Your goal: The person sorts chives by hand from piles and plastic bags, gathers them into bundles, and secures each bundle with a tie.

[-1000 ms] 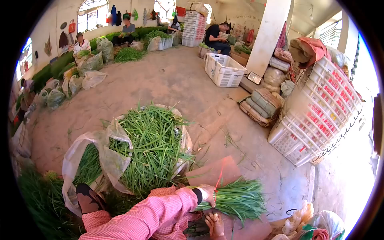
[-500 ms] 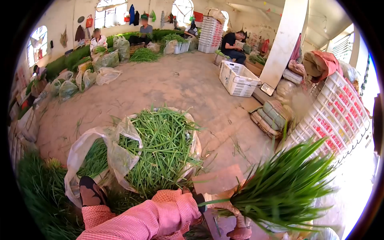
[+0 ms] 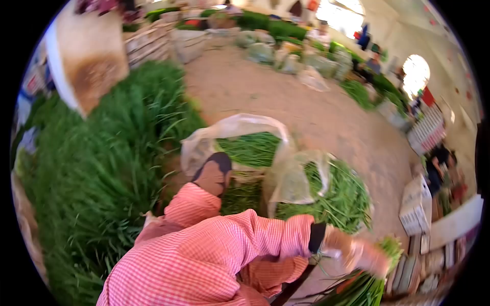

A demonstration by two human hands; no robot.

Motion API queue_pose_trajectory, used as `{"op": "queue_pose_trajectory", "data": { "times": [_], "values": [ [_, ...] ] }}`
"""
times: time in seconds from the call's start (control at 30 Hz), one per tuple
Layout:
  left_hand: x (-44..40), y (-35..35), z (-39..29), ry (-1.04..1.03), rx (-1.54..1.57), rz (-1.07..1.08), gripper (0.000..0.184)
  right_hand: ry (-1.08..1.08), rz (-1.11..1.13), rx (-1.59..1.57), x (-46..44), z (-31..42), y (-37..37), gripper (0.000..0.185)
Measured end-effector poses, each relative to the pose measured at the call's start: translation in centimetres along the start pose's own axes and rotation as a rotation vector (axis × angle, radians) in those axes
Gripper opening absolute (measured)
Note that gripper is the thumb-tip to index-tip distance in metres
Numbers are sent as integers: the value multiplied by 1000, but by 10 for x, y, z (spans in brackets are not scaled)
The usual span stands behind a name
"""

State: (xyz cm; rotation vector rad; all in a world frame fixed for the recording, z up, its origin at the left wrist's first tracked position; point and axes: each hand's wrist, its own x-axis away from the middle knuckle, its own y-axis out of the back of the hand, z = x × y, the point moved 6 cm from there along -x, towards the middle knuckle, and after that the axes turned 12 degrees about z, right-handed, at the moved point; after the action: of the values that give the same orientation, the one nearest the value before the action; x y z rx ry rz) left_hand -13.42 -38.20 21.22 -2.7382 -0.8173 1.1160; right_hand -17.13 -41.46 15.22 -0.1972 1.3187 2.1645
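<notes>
At the lower right, a bundle of long green chives (image 3: 365, 290) spreads toward the bottom edge. Motion smears both hands. My left hand (image 3: 337, 245), past a pink checked sleeve with a black cuff, reaches to the bundle beside the other hand; its fingers do not show clearly. My right hand (image 3: 375, 259) appears closed around the bundle, with pale green ends (image 3: 392, 249) beyond it. Just above my left forearm stands an open plastic bag of loose green stalks (image 3: 334, 196). A second clear plastic bag (image 3: 235, 122) holding greens sits left of it, near my shoe (image 3: 212, 176).
A large heap of chives (image 3: 107, 168) fills the left side. A white crate (image 3: 416, 204) stands at the right, with stacked bundles (image 3: 418, 268) below it. Several people and filled bags (image 3: 321, 66) line the far wall, beyond the bare floor (image 3: 245, 81).
My view has swung left and tilted, bringing the chive heap into full view. The bundle now appears lower at the right, and my hands are close together on it.
</notes>
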Motion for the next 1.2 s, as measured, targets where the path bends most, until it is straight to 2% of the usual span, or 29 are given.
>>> {"op": "queue_pose_trajectory", "data": {
  "times": [0.03,0.07,0.1,0.13,0.2,0.23,0.3,0.33,0.37,0.4,0.47,0.5,0.53,0.57,0.6,0.63,0.67,0.7,0.77,0.83,0.9,0.97,1.0,1.03,1.07,1.1,1.17,1.2],
  "values": [
    [53,42,-15,-2,203,-504,64,55,18,18,-19,9,-12,76],
    [78,59,1,-29,375,-434,61,90,22,47,-32,19,-19,76],
    [81,42,-8,-47,553,-335,58,120,18,73,-44,28,-24,76],
    [106,44,-17,-108,376,-604,57,145,14,86,-56,32,-31,76],
    [126,32,-30,-223,341,-739,50,166,-8,88,-72,34,-29,76],
    [137,52,-16,-295,483,-581,43,181,-21,92,-80,37,-27,76],
    [188,47,-40,-287,401,-715,36,214,-47,43,-96,41,-24,76],
    [213,39,-48,-247,493,-763,36,220,-34,-40,-103,36,-23,76],
    [237,27,-67,-252,420,-848,38,206,6,-147,-109,32,-26,76],
    [255,17,-82,-239,333,-791,40,121,128,-330,-112,24,-37,76],
    [290,6,-92,-250,180,-848,47,-269,421,-824,-108,19,-73,83],
    [306,7,-96,-221,77,-888,49,-291,491,-989,-112,28,-98,86],
    [312,6,-93,-182,-24,-889,49,-212,582,-1215,-120,45,-125,89],
    [319,2,-85,-146,-126,-898,49,-190,566,-1379,-130,70,-148,87],
    [328,2,-65,-13,-92,-858,59,-207,491,-1519,-145,81,-171,77],
    [334,0,-46,116,-56,-822,70,-314,409,-1771,-152,67,-192,57],
    [336,-8,-41,118,-64,-886,77,-333,463,-1892,-170,93,-192,44],
    [336,-16,-44,129,-46,-886,77,-389,306,-1799,-179,89,-199,35],
    [337,-30,-58,32,26,-909,76,-606,173,-1718,-187,93,-199,26],
    [335,-43,-64,22,41,-943,74,-387,62,-1587,-211,27,-192,22],
    [340,-53,-68,84,-13,-1101,72,-516,-320,-1353,-209,36,-141,24],
    [345,-52,-67,66,-65,-1141,68,-376,-262,-1113,-206,44,-108,23],
    [345,-51,-67,44,-91,-1176,68,-284,-138,-880,-198,73,-91,21],
    [345,-51,-66,24,-114,-1211,68,-71,-122,-704,-191,104,-85,18],
    [348,-50,-65,62,-183,-1281,77,138,-107,-525,-183,137,-81,18],
    [346,-50,-61,67,-181,-1280,77,235,112,-360,-177,166,-79,22],
    [347,-52,-65,244,-576,-1439,89,314,163,41,-166,182,-88,27],
    [348,-53,-64,330,-714,-1510,98,256,209,170,-161,182,-96,28]
  ]
}}
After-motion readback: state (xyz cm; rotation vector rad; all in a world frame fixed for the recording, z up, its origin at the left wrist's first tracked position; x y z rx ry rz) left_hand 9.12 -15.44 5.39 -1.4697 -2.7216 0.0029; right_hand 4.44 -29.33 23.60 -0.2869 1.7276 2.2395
